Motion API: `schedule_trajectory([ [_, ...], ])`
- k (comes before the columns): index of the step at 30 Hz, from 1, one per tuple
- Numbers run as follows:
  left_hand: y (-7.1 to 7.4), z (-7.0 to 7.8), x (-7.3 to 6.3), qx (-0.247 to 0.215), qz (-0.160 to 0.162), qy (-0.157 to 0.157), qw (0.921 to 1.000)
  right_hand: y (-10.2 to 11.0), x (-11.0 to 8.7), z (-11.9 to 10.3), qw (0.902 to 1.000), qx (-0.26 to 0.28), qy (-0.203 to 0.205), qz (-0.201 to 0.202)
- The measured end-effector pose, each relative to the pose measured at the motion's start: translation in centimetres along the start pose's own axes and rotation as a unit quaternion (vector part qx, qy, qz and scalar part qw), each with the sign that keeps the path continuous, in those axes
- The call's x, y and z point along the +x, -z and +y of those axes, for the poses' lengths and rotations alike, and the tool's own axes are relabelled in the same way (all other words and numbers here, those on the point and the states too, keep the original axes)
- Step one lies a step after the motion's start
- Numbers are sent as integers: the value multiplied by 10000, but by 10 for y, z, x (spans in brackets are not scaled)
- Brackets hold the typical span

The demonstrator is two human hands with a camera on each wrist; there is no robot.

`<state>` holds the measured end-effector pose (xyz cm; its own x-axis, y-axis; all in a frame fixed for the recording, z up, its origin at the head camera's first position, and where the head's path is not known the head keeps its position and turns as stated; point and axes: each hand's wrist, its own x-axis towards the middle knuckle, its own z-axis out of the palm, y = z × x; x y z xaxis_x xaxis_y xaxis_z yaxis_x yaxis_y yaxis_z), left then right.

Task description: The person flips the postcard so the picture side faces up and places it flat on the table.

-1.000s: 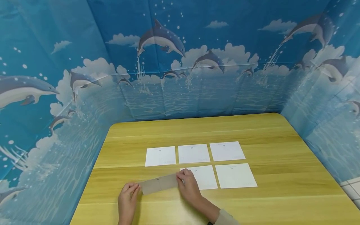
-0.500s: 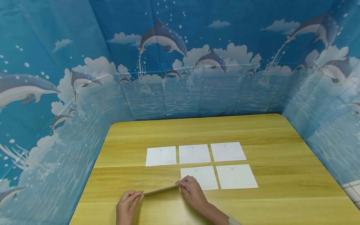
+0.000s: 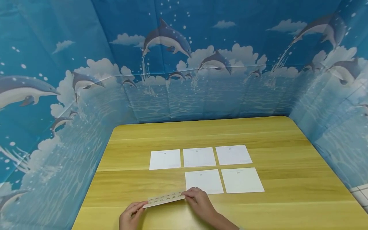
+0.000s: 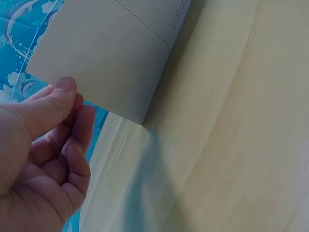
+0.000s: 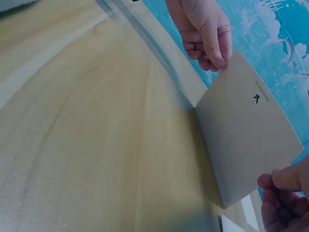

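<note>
Both hands hold one postcard (image 3: 164,199) by its short ends, low over the front of the table. Thumb and fingers of the left hand (image 3: 131,216) pinch its left end. On the other end is the right hand (image 3: 201,204), pinching near the corner. Tilted, the card shows rows of dark brush-style characters in the head view. Its other face carries a dotted line and small circles, as the postcard (image 4: 111,53) shows in the left wrist view. From the right wrist, the same postcard (image 5: 246,130) stands steeply with its lower long edge close to the wood.
Further back on the yellow wooden table (image 3: 120,179), several pale postcards lie flat: a back row of three, including the left one (image 3: 164,159), and a front row of two, including the right one (image 3: 242,180). A dolphin-print curtain (image 3: 201,95) surrounds the table.
The postcard has tipped from its blank-looking side, through edge-on, to its side with characters in the head view. Both hands have come slightly closer to the front edge, still holding it.
</note>
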<state>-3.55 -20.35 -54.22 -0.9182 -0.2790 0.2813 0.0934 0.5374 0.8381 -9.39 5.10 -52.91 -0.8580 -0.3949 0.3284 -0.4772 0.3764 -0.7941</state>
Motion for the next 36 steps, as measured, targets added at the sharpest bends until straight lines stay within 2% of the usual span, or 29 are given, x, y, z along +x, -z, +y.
schedule_trajectory([
  [8, 1, -3, 0, -123, -277, -315, 9990, -2, -5, 4, 9987, 310, -373, -126],
  [12, -1, -5, 1, 9, -254, -378, 9990, -3, -6, 7, 9969, 561, -526, -155],
  [19, 1, -5, 2, 272, -545, 74, 9981, -4, -5, 11, 9916, 949, -834, -291],
  [20, 1, -5, 3, 302, -572, 64, 9979, -4, -5, 11, 9910, 977, -858, -306],
  [24, 1, -6, 4, 336, -554, 101, 9979, -4, -3, 10, 9899, 1048, -889, -357],
  [32, 2, -1, 6, 399, -601, 477, 9963, -1, 0, 8, 9855, 1261, -993, -555],
  [36, 3, 1, 7, 367, -662, 724, 9945, 4, 3, -2, 9816, 1414, -1124, -627],
])
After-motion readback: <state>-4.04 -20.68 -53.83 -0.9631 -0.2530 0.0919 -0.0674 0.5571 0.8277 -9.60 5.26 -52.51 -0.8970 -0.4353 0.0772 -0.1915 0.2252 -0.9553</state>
